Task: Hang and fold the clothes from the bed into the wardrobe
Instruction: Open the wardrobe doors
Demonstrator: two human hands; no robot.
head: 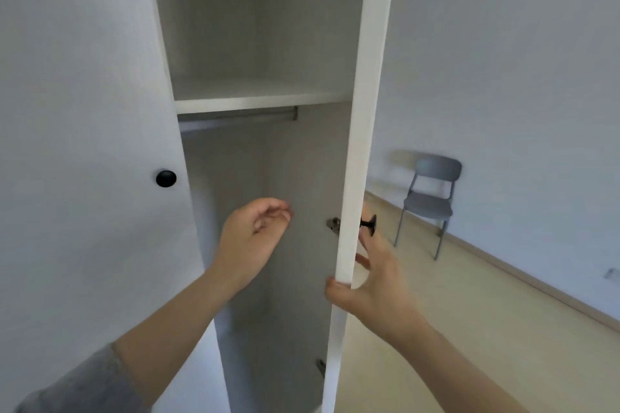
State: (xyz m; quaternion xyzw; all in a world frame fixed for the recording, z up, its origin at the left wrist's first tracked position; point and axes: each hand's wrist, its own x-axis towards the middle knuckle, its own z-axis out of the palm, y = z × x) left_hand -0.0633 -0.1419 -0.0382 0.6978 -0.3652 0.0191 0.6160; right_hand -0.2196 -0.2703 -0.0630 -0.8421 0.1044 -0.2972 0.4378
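Observation:
A white wardrobe stands right in front of me with its right door (365, 111) swung out edge-on. My right hand (372, 282) grips that door's edge just below its black knob (370, 225), thumb on the inner side and fingers on the outer face. My left hand (255, 231) hovers in the opening with fingers loosely curled, holding nothing. Inside are a white shelf (255, 100) and a metal hanging rail (235, 119) under it. No clothes or bed are in view.
The wardrobe's left door (84, 144) is closed and carries a black knob (166, 178). A grey chair (431, 198) stands against the white wall at the right, on a pale beige floor (469, 329).

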